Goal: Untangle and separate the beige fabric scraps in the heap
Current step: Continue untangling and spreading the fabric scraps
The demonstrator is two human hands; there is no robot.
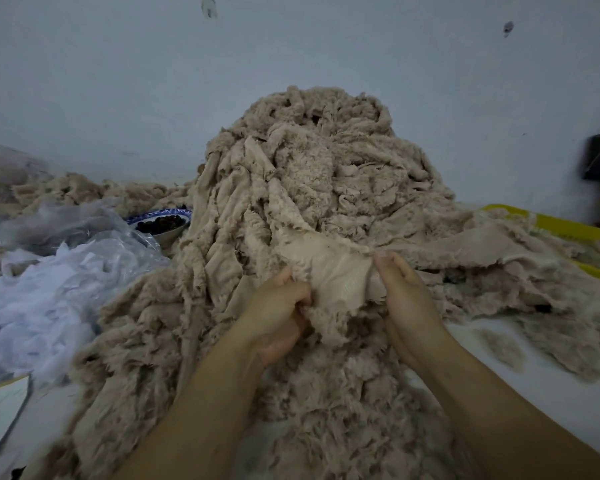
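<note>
You held one beige scrap [340, 271] taut between left grip [278, 306] and right grip [406, 296].
Both grips were clenched on its ends, fingers curled into the fabric. The heap [309, 168] rose just behind them, and the scrap's far edge looked caught in it. The best move was probably a slow pull toward yourself, easing snags loose, not yanking.

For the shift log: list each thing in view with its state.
Thin beige fabric scrap: stretched between both hands.
Left hand: grips its left edge.
Right hand: pinches its right edge.
Tall heap of beige fleecy scraps: tangled, unsorted.
Blue-and-white ceramic bowl: holds dark pieces, half hidden.
White plastic bags: crumpled.
Yellow plastic crate: draped with scraps.
</note>
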